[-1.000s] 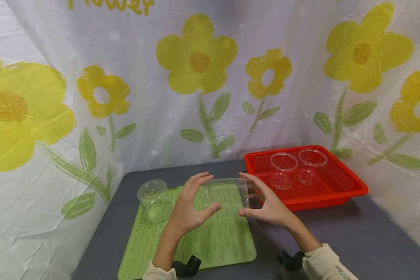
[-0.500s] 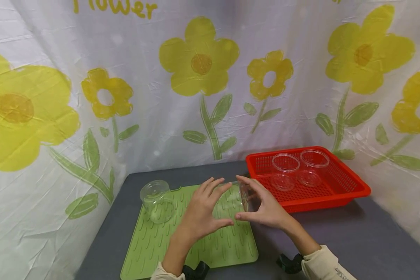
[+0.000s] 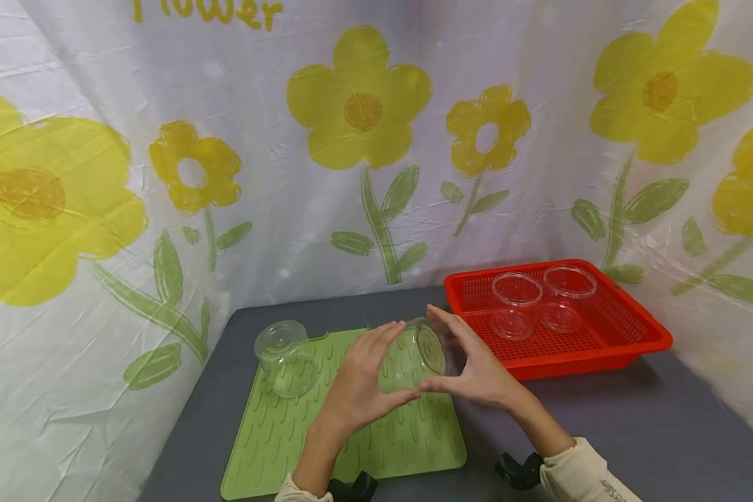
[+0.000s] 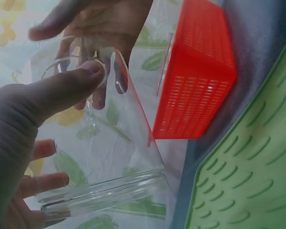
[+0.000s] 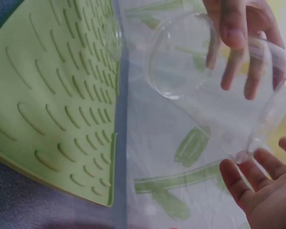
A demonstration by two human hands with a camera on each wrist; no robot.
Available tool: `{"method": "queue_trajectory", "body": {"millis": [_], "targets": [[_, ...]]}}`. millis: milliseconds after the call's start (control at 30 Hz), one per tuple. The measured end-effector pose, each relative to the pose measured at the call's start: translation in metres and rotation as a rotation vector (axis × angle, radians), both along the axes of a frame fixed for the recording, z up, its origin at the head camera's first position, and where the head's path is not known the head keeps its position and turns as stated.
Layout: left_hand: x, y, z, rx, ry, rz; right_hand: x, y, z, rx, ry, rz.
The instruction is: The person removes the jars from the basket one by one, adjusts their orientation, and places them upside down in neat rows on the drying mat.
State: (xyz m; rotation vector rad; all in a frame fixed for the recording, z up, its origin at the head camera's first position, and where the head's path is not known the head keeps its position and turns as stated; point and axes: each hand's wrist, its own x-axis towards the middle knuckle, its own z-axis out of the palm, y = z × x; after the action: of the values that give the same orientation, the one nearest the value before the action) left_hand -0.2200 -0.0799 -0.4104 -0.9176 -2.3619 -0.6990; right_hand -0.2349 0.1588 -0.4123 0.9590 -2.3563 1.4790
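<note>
Both hands hold one clear plastic cup tilted in the air above the green ribbed mat. Its round base faces up and to the right. My left hand grips the rim end, with the thumb against the wall. My right hand holds the base end between fingers and thumb. The same cup fills the left wrist view. In the right wrist view the cup is seen with fingers through it. A second clear cup stands upside down on the mat's far left corner.
A red perforated basket sits at the right rear of the grey table, with two clear cups upright inside it. A flower-printed white sheet closes off the back and both sides.
The cup lay level between my hands. It has since been turned so its base tips up toward me, and both hands have closed in and sunk slightly toward the mat.
</note>
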Motion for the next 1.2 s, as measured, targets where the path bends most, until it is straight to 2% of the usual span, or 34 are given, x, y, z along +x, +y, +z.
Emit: {"method": "queue_trajectory", "body": {"millis": [167, 333, 433, 633, 833, 900, 967, 1133, 1200], "targets": [[0.002, -0.005, -0.005, 0.109, -0.099, 0.006, -0.001, 0.001, -0.001, -0.062, -0.092, 0.053], [0.003, -0.009, -0.011, 0.302, -0.273, 0.006, -0.004, -0.003, -0.004, -0.116, -0.184, 0.128], [0.000, -0.012, -0.015, 0.408, -0.344, -0.015, -0.006, -0.010, -0.009, -0.139, -0.224, 0.132], [-0.007, -0.018, -0.023, 0.514, -0.407, -0.061, -0.010, -0.032, -0.015, -0.215, -0.285, 0.132], [-0.007, -0.025, -0.028, 0.538, -0.439, -0.036, -0.012, -0.045, -0.019, -0.286, -0.260, 0.109], [-0.006, -0.029, -0.032, 0.530, -0.397, 0.001, -0.014, -0.048, -0.021, -0.289, -0.244, 0.108], [-0.004, -0.036, -0.037, 0.541, -0.302, 0.045, -0.015, -0.052, -0.023, -0.282, -0.239, 0.104], [0.001, -0.062, -0.053, 0.629, 0.059, 0.137, -0.020, -0.063, -0.026, -0.247, -0.271, 0.043], [0.002, -0.076, -0.059, 0.659, 0.163, 0.171, -0.023, -0.066, -0.028, -0.246, -0.299, -0.003]]}}
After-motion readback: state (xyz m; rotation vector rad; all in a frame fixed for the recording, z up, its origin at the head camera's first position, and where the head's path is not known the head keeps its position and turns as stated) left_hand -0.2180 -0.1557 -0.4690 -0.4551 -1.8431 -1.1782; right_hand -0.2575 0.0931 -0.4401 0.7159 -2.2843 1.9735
